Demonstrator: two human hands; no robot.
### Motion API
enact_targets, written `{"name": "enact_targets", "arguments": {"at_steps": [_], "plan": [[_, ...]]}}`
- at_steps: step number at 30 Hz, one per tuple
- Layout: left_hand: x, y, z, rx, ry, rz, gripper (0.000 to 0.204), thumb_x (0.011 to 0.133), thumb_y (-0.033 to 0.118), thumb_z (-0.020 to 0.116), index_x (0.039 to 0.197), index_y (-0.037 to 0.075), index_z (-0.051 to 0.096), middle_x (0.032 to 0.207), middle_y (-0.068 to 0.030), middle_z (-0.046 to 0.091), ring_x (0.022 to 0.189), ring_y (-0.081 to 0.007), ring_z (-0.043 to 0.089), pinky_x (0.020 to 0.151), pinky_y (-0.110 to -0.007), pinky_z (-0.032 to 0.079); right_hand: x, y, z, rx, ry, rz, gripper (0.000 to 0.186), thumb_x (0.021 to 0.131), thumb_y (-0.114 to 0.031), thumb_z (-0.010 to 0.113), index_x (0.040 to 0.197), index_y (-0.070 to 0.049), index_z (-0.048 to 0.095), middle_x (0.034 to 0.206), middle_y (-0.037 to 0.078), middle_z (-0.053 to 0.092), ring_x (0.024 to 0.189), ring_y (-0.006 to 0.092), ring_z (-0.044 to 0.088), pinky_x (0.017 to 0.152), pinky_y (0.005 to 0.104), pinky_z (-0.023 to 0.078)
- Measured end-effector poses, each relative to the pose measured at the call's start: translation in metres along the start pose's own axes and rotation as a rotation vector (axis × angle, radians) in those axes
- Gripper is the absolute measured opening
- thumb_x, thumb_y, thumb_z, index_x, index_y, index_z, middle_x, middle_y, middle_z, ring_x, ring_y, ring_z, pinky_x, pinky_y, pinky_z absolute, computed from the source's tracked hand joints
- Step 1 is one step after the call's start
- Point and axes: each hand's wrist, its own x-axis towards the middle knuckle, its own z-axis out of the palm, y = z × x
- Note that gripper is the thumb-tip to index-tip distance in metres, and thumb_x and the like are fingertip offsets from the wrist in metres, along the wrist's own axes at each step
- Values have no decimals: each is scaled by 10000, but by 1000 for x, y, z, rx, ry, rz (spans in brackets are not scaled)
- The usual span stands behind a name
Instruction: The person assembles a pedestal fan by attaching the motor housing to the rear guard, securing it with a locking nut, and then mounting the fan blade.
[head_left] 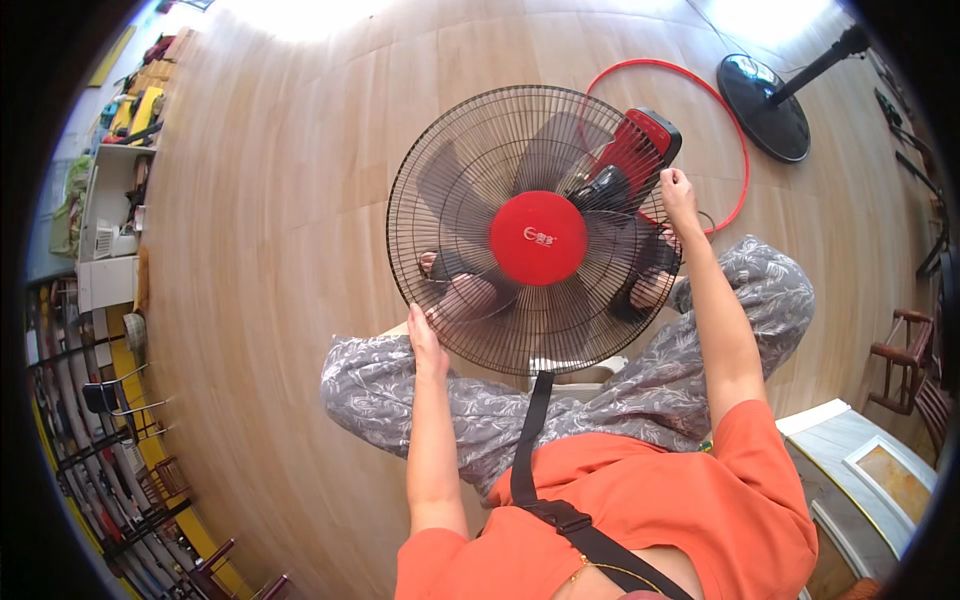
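A fan head with a round black wire guard [450,120] faces up in front of my lap, with a red centre disc [538,238] and dark blades showing through the wires. On the guard's lower left edge my left hand [426,342] grips the rim, fingers pointing away from me. At the right edge my right hand [679,198] is closed at the rim, knuckles up. Behind the guard's upper right part is a red and black housing [652,132], partly covered by the wires. My feet show through the guard.
A thin red ring [746,165] lies on the wood-look floor beyond the housing. Farther right stands a round black base [765,110] with a pole. Shelves [110,215] line the left side; a wooden chair [903,350] and a pale cabinet [850,470] are at right.
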Motion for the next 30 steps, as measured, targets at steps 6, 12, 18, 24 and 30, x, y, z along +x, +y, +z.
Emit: {"name": "enact_targets", "arguments": {"at_steps": [6, 12, 18, 24, 30], "plan": [[-25, 12, 23, 204, 53, -100, 535, 924, 440, 368, 1270, 34, 344, 1189, -101, 463, 1049, -196, 464, 859, -327, 402, -3, 18, -27, -63, -88, -9, 435, 827, -393, 403, 991, -41, 598, 947, 220, 603, 925, 389, 559, 802, 402, 432], [-40, 16, 37, 238, 71, -77, 562, 922, 429, 376, 1282, 2, 315, 1227, -137, 446, 1100, -237, 442, 921, -345, 360, -12, 10, -41, -306, -114, 8, 464, 841, -408, 345, 1056, -60, 565, 989, 235, 585, 951, 420, 531, 829, 429, 421], [-36, 29, 38, 155, 15, -134, 516, 907, 429, 426, 1258, 61, 341, 1132, -90, 499, 987, -197, 509, 790, -328, 445, -9, 17, -52, -295, -121, -46, 431, 854, -378, 329, 992, -35, 551, 1008, 255, 562, 980, 453, 494, 836, 448, 414], [-35, 36, 40, 155, 36, -249, 477, 893, 448, 450, 1255, 155, 348, 1033, -42, 505, 857, -168, 512, 694, -307, 447, 16, 17, -61, -273, -425, 88, 467, 853, -397, 411, 1047, 15, 514, 1039, 244, 558, 990, 349, 531, 841, 406, 418], [-44, 40, 42, 175, 57, -314, 525, 881, 479, 448, 1288, 175, 316, 1200, -71, 422, 1036, -236, 438, 854, -396, 382, 94, 8, -135, -73, -930, 385, 439, 877, -443, 479, 1170, -116, 488, 1088, 83, 564, 864, 156, 576, 730, 305, 489]]}}
